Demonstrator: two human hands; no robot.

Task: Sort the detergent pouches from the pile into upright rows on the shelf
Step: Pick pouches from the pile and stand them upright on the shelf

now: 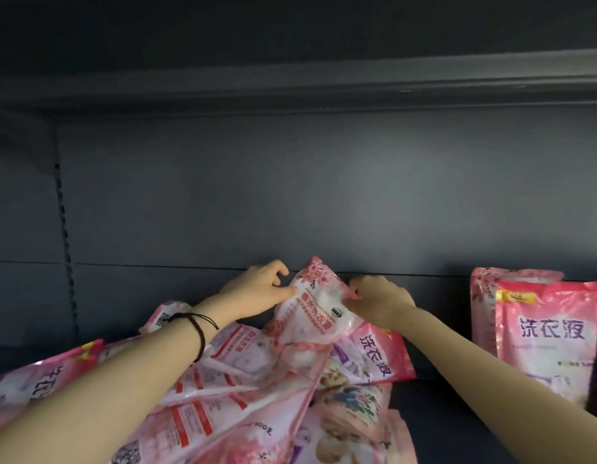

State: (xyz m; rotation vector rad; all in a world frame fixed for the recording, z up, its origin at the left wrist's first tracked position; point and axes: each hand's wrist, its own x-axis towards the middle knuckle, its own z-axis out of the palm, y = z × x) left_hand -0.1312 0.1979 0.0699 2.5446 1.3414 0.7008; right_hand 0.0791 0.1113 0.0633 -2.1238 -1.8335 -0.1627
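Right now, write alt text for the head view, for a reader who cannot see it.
The left hand and right hand hold one pink pouch by its side edges at the top of a jumbled pile of like pouches on a dark shelf. At the far right, upright pouches stand together.

1. Left hand (263,289) and right hand (379,301) pinch opposite edges of tilted pink pouch (319,316).
2. Under the grip: pile (243,390) of pouches lying flat.
3. Well right of the grip: upright pouches (544,333) on shelf (457,413).
4. Black band (198,333) on left wrist.
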